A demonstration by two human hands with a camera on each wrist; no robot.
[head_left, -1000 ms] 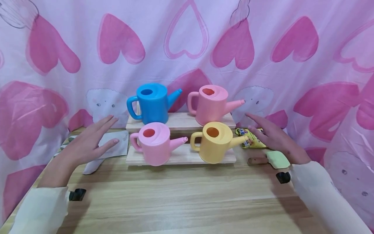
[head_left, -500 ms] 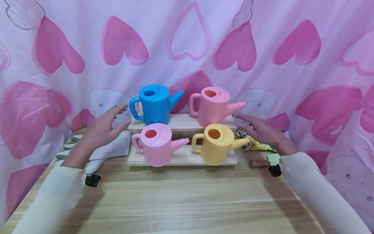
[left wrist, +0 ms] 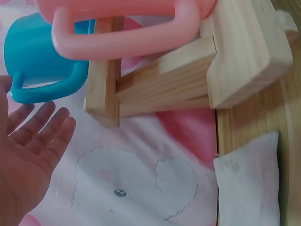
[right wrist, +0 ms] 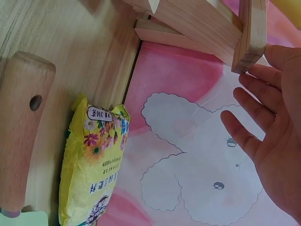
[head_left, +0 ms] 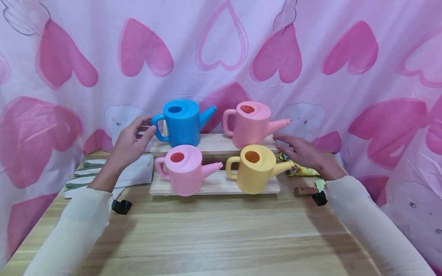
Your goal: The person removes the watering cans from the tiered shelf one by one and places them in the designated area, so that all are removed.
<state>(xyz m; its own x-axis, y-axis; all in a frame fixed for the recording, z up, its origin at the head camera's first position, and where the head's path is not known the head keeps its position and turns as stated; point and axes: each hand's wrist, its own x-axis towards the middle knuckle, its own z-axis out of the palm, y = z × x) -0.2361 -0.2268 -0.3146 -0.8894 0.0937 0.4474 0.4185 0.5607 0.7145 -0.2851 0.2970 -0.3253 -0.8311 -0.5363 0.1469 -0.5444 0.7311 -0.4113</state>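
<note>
My left hand (head_left: 130, 143) is at the handle of a blue watering can (head_left: 183, 128), which stands on the upper board of a two-tier wooden rack (head_left: 214, 142). In the left wrist view its fingers (left wrist: 51, 125) are loosely bent beside that handle, not wrapped round it. At the right end of the upper board is my right hand (head_left: 304, 153). Its thumb and index fingertip meet the board's end in the right wrist view, the other fingers extended. Beside the blue can stands a coral-pink can (head_left: 250, 126); below are a light pink can (head_left: 184, 172) and a yellow can (head_left: 255, 172).
White gloves with green fingertips (head_left: 138, 170) lie on the wooden table (head_left: 214, 237) to the left. On the right are a yellow printed packet (right wrist: 94, 160) and a small tool with a wooden handle (right wrist: 26, 127). A heart-patterned curtain (head_left: 221, 46) hangs behind.
My left hand has moved right and forward to the blue can's handle. My right hand has moved left to the end of the upper board. The cans and rack stay in place.
</note>
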